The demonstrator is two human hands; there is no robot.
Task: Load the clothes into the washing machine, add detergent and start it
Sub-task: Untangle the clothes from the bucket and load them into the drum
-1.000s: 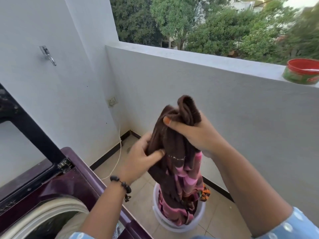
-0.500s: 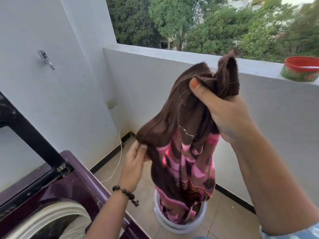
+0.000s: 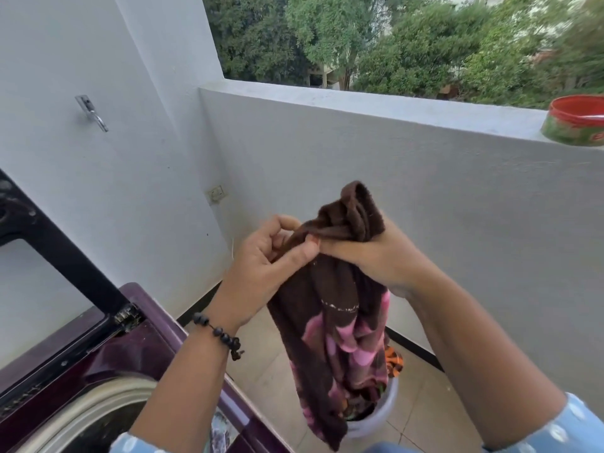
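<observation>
- Both hands are up at chest height on one garment: the right hand [image 3: 369, 256] has its fingers curled tight round the bunched top of a brown and pink cloth [image 3: 333, 325], and the left hand [image 3: 261, 266] pinches a fold of the same cloth between thumb and fingertips, just beside the right thumb.
- The cloth hangs straight down from that grip, its tail reaching down to the white bucket [image 3: 376, 416] below the hands, where more clothes show at the rim.
- Loading step, I'd say: one piece lifted out, none of it in the drum yet.
- Down and to the left of the left wrist sits the washing machine [image 3: 124, 348], lid [image 3: 49, 243] raised, pale drum ring [image 3: 98, 403] open.
- Next move calls for swinging the bundle left and down over that ring, lifting the tail clear of the purple top edge.
- Open air between hands and drum; the raised lid stands behind, the balcony wall [image 3: 392, 158] well beyond the knuckles.
- A red-lidded tub [image 3: 575, 125] sits on the ledge, far right of the hands.
</observation>
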